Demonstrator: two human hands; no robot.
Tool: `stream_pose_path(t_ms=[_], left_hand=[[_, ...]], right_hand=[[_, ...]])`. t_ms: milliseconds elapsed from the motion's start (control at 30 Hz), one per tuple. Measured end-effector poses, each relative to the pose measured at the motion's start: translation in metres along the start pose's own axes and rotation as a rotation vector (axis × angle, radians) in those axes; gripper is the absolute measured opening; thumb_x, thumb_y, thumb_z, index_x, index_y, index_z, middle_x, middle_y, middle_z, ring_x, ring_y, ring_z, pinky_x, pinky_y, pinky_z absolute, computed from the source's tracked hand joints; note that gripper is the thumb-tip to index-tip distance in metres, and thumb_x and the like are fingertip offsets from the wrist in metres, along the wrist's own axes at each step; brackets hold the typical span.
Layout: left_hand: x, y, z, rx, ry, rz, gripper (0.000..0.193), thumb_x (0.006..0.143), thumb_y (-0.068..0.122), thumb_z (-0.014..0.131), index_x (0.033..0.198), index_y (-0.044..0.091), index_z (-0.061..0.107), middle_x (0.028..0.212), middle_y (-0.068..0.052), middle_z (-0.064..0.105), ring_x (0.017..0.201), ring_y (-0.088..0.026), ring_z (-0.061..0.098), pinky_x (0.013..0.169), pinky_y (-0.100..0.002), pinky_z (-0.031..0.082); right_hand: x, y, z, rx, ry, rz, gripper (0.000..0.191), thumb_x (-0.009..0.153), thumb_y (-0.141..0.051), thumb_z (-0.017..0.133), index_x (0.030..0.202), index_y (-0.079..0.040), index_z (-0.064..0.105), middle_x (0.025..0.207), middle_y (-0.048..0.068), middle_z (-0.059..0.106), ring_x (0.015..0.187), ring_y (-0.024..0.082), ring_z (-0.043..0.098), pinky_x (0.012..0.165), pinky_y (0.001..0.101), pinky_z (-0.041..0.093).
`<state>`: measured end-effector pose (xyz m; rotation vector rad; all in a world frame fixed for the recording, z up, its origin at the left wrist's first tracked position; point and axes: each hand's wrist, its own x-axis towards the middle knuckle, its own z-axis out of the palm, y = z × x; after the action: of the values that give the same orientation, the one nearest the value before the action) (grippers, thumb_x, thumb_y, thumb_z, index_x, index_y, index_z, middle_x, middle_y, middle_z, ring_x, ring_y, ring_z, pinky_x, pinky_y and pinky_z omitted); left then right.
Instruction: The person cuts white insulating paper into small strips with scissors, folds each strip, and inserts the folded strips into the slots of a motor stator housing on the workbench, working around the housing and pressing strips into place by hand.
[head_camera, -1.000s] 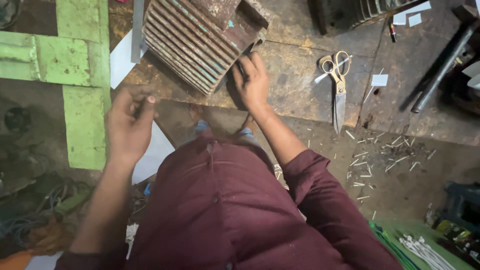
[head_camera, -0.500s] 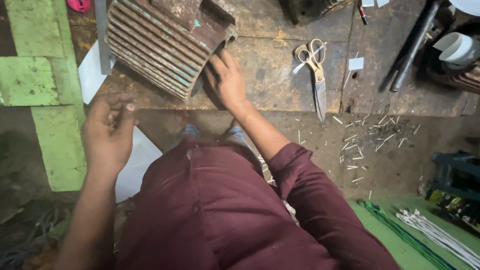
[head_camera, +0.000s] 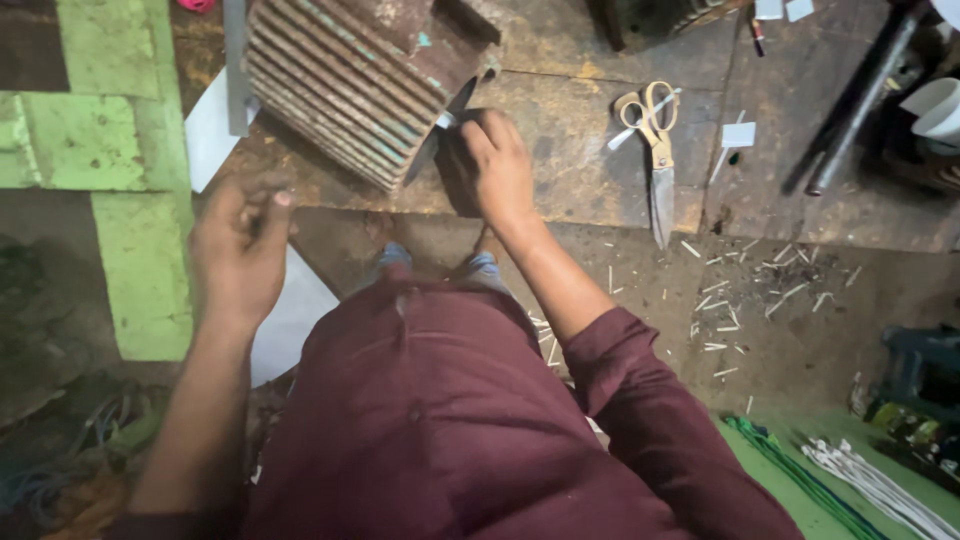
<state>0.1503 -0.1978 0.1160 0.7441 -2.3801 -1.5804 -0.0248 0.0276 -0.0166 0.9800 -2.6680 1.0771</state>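
Nearest, the left hand (head_camera: 240, 255) hangs blurred over the bench edge, fingers curled loosely inward, holding nothing I can make out. Farther on, the right hand (head_camera: 497, 165) grips a thin dark blade (head_camera: 437, 135), fingers closed round it, its tip against the ribbed motor housing (head_camera: 345, 85) lying on the worn bench (head_camera: 560, 150).

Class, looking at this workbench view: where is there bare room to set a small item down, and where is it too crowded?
Free: the worn bench top between the right hand and the scissors. Crowded: the finned metal housing fills the bench's left part; white paper bits and a dark bar lie right of the scissors; cut scraps litter the floor below.
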Motion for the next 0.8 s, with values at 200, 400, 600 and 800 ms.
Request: stream_pose_path(t_ms=[200,400,600,800], left_hand=[[0.017,-0.008,-0.001,-0.073,0.009,0.028,0.014,0.110,0.006,0.062,0.123,0.001,0.061,0.112,-0.005,0.070,0.090,-0.007,0.065,0.078,-0.024,0.055],[0.050,-0.032,-0.004,0.308,0.159,0.234,0.035,0.115,0.022,0.068,0.139,0.000,0.054,0.131,-0.019,0.063,0.117,-0.029,0.060,0.102,-0.043,0.049],[0.103,-0.061,0.015,0.133,-0.001,0.166,0.074,0.114,0.055,0.046,0.158,-0.001,0.030,0.156,-0.030,0.044,0.146,-0.045,0.042,0.120,-0.049,0.035],[0.104,-0.078,0.019,0.116,-0.026,0.038,0.093,0.107,0.070,0.040,0.161,-0.002,0.022,0.163,-0.031,0.036,0.152,-0.045,0.037,0.125,-0.046,0.030]], right_hand=[[0.007,-0.001,0.000,-0.014,0.029,-0.098,0.039,0.086,-0.012,0.074,0.124,-0.007,0.066,0.128,0.016,0.062,0.117,0.039,0.061,0.098,0.0448,0.052],[0.006,-0.007,0.002,-0.001,0.008,-0.034,0.034,0.089,-0.015,0.073,0.122,-0.007,0.068,0.127,0.015,0.064,0.118,0.037,0.062,0.100,0.0446,0.052],[0.012,-0.006,0.005,-0.003,-0.006,-0.042,0.028,0.088,-0.015,0.074,0.115,-0.008,0.072,0.120,0.016,0.067,0.111,0.039,0.067,0.094,0.0449,0.055],[0.006,0.003,0.020,0.139,0.054,0.004,0.037,0.085,0.000,0.066,0.122,-0.006,0.070,0.130,0.018,0.067,0.117,0.038,0.067,0.099,0.0401,0.056]])
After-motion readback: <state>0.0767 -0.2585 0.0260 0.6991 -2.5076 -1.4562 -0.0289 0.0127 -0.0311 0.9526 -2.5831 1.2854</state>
